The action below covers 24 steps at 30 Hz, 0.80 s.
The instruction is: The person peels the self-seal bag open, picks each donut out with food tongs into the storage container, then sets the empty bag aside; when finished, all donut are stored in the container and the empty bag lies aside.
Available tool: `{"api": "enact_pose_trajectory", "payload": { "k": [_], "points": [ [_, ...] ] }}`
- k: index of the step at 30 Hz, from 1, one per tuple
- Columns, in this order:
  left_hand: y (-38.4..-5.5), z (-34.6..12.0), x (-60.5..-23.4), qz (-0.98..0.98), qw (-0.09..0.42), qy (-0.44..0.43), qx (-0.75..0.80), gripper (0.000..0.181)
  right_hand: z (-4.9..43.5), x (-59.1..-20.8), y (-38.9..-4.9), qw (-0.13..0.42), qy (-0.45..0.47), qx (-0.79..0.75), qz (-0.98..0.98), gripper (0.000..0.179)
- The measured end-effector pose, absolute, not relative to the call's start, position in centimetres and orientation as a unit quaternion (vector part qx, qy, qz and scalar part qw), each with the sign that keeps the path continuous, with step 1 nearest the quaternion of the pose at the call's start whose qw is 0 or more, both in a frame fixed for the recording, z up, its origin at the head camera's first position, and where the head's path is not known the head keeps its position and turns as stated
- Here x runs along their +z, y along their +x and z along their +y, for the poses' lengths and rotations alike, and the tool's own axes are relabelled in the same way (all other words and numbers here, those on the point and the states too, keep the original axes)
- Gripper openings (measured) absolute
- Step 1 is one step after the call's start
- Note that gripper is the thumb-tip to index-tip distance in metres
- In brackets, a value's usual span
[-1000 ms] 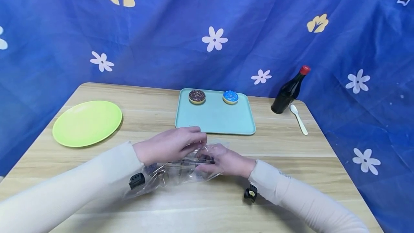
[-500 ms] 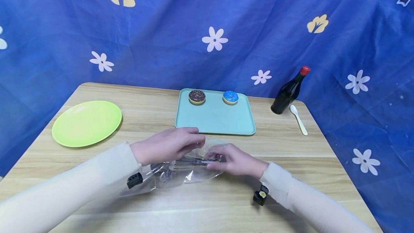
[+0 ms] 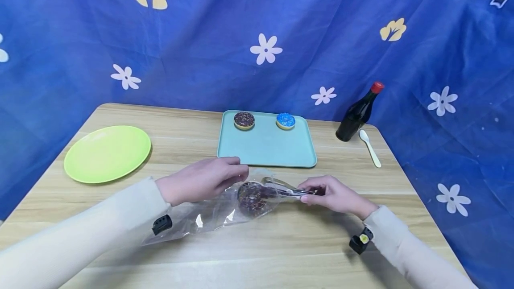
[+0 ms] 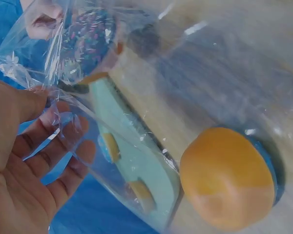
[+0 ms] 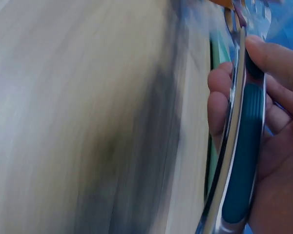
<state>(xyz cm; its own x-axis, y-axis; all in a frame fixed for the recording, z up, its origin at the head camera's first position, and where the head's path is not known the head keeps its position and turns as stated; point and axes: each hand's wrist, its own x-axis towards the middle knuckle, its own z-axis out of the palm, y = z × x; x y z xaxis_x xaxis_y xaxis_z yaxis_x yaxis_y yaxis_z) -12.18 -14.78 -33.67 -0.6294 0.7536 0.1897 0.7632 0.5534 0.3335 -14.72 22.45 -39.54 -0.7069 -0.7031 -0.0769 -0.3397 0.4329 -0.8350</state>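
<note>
My left hand [image 3: 202, 179] pinches the upper edge of a clear plastic bag [image 3: 213, 215] between thumb and forefinger, the other fingers relaxed. Gripped in my right hand [image 3: 337, 195] are metal tongs [image 3: 289, 191] with teal handle pads [image 5: 244, 156]. Their head overlaps a chocolate-iced sprinkled donut [image 3: 250, 200] near the bag's right end; whether they clasp it is hard to tell through the plastic. The left wrist view shows this sprinkled donut [image 4: 88, 41] and, in the bag, another donut [image 4: 229, 180] with its tan underside facing the camera and a blue edge.
Beyond the hands lies a turquoise tray [image 3: 267, 148] with a chocolate donut [image 3: 244, 120] and a blue donut [image 3: 285, 121]. A green plate [image 3: 108, 154] is at left. A dark bottle [image 3: 357, 115] with a red cap stands at back right beside a white spoon [image 3: 370, 148].
My right hand has moved right with the tongs. The chocolate donut now shows further right, close to the bag's end. My left hand has shifted slightly left, still pinching the bag.
</note>
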Motion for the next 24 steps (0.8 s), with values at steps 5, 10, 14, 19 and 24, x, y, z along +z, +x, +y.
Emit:
{"api": "enact_pose_trajectory", "payload": {
  "k": [5,10,14,19,24],
  "points": [
    [-12.2,-14.9,-33.8,-0.882,0.018,-0.430,-0.193,0.014,25.9,-39.9,-14.8,0.204,-0.275,-0.450,0.825,0.022],
    [-12.3,-15.0,-34.0,-0.882,0.017,-0.429,-0.194,0.016,28.7,-40.2,-15.2,0.185,-0.238,-0.460,0.835,0.024],
    [-12.3,-15.0,-34.2,-0.881,0.015,-0.430,-0.197,0.018,29.6,-40.3,-16.0,0.175,-0.212,-0.462,0.844,0.026],
    [-12.2,-14.9,-34.2,-0.881,0.012,-0.431,-0.196,0.016,28.5,-40.1,-17.4,0.170,-0.168,-0.457,0.857,0.028],
    [-12.0,-14.8,-34.1,-0.882,0.011,-0.430,-0.191,0.013,25.8,-39.7,-19.0,0.181,-0.139,-0.490,0.841,0.034]
  ]
}}
